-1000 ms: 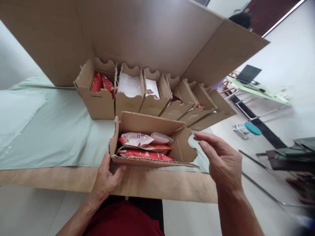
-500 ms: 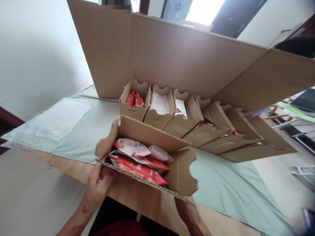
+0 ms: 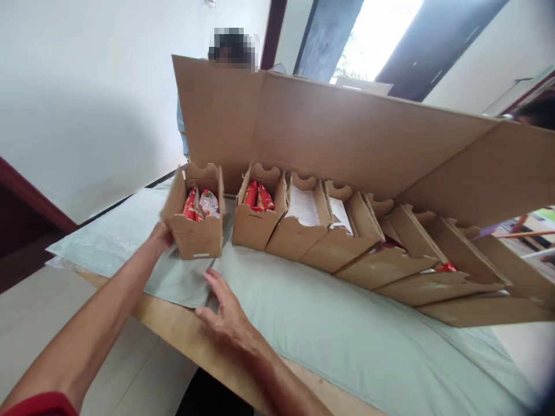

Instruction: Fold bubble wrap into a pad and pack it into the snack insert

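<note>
A small open cardboard box (image 3: 197, 234) with red and pink snack packets (image 3: 200, 204) in it stands at the left end of a row of similar boxes (image 3: 342, 242). My left hand (image 3: 161, 236) grips that box at its lower left corner. My right hand (image 3: 225, 315) lies open on the pale green cloth (image 3: 329, 323), just in front of the box, touching nothing else. The neighbouring box (image 3: 256, 219) also holds red packets.
A large cardboard sheet (image 3: 347, 133) stands upright behind the row. A person stands behind it at the far left. The wooden table edge (image 3: 182, 332) runs under my right wrist. White wall lies to the left, a doorway at the back.
The packet-filled box has gone from the near table edge to the left end of the row. My right hand has left it and come down flat on the cloth.
</note>
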`<state>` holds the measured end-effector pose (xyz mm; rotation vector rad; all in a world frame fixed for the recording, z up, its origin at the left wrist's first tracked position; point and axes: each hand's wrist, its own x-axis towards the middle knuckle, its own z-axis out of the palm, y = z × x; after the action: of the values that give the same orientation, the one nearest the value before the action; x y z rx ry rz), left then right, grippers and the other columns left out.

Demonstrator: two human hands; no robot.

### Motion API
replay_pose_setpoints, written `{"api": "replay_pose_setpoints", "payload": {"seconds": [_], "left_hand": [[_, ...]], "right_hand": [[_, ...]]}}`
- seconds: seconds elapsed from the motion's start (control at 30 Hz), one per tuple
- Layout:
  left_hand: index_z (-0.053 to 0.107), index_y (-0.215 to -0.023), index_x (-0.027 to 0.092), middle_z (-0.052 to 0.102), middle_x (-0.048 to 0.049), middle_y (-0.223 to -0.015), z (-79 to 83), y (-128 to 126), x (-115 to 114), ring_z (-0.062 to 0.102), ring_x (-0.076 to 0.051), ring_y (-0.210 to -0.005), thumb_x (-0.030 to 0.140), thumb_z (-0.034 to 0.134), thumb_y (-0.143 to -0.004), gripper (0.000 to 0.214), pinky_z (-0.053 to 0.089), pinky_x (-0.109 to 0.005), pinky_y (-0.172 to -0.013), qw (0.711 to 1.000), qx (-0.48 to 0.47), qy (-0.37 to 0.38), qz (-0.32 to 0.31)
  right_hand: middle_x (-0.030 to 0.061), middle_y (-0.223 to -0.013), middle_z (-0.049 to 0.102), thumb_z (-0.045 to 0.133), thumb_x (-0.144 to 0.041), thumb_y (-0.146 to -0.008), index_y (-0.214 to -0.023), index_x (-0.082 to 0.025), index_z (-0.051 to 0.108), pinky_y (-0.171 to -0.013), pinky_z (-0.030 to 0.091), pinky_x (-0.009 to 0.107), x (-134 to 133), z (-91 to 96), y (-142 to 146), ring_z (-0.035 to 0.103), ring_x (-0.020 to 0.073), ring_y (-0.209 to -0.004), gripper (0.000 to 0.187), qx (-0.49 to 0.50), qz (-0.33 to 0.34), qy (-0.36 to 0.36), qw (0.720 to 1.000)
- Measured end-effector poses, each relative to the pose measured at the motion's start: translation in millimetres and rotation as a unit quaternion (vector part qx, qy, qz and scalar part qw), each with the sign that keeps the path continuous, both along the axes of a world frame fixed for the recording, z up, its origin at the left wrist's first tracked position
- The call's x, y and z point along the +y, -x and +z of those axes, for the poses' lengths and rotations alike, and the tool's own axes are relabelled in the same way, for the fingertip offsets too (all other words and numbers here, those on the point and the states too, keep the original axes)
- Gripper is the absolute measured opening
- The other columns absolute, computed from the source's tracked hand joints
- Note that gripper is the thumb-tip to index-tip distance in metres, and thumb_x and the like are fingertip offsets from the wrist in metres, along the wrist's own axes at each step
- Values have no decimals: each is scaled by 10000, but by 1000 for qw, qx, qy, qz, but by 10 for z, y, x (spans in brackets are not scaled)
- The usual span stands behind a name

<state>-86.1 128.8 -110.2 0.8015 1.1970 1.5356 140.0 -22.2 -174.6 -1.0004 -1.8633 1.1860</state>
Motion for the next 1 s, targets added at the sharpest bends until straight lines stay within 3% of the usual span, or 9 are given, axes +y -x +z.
{"api": "replay_pose_setpoints", "payload": {"seconds": [0.07,0.13,0.2,0.27,0.37,0.47,0.67,0.8,1.0], "left_hand": [[694,-1009,199,755,-77,-1107,-174,-39,-312,659,-312,-1174,532,744,-716,446,576,-368,-880,1000,-7,5,5],[670,-1201,243,672,-69,-1379,-324,-51,-673,570,-304,-1344,590,727,-763,562,547,-357,-972,1000,15,-17,-2],[525,-1439,288,506,-76,-1585,-431,-67,-949,455,-300,-1472,561,756,-781,749,498,-381,-1076,995,89,-50,-19],[385,-1538,276,429,-123,-1634,-495,-109,-1046,422,-318,-1499,502,823,-732,945,455,-437,-1143,983,170,-61,-28],[415,-1447,207,568,-169,-1487,-518,-193,-869,558,-346,-1376,474,854,-670,931,471,-512,-1131,970,237,-43,-33],[469,-1307,199,690,-134,-1299,-471,-246,-541,655,-335,-1236,453,851,-655,797,510,-530,-1084,965,253,-38,-56],[528,-1264,170,684,-158,-1327,-350,-234,-81,617,-359,-1283,461,876,-601,803,466,-541,-1127,959,254,-72,-107],[559,-1241,146,691,-181,-1314,-389,-220,28,623,-382,-1265,525,863,-596,807,453,-579,-1126,958,248,-77,-119],[502,-1312,124,633,-206,-1397,-590,-292,21,573,-368,-1338,511,798,-677,801,400,-564,-1184,957,261,-89,-89]], "right_hand": [[126,-1619,447,677,-259,-887,-1469,-263,572,-1038,552,424,7,-57,-154,480,304,-1454,591,3,-23,-2,1000],[124,-1518,556,606,-213,-903,-1338,-247,661,-957,585,369,32,-85,-323,593,265,-1334,439,20,-65,-7,998],[118,-1397,644,560,-187,-911,-1203,-230,709,-947,585,348,61,-87,-443,657,234,-1226,331,35,-99,-15,994],[110,-1293,697,552,-183,-915,-1110,-223,722,-985,569,356,77,-70,-487,679,223,-1172,261,37,-112,-30,993],[114,-1221,727,556,-183,-919,-1059,-216,723,-1027,547,377,63,-38,-462,686,230,-1159,220,33,-113,-50,992],[116,-1191,738,551,-175,-919,-1033,-215,725,-1021,548,380,41,-27,-432,696,231,-1138,212,39,-110,-57,991],[102,-1124,754,550,-170,-914,-985,-215,736,-965,562,356,44,-40,-440,715,222,-1070,204,56,-112,-60,990],[98,-1115,757,548,-155,-912,-983,-213,741,-953,565,350,47,-36,-438,718,218,-1053,214,66,-108,-59,990],[88,-1097,762,548,-162,-919,-983,-216,749,-960,566,343,66,-42,-434,721,212,-1041,218,68,-102,-59,991]]}}
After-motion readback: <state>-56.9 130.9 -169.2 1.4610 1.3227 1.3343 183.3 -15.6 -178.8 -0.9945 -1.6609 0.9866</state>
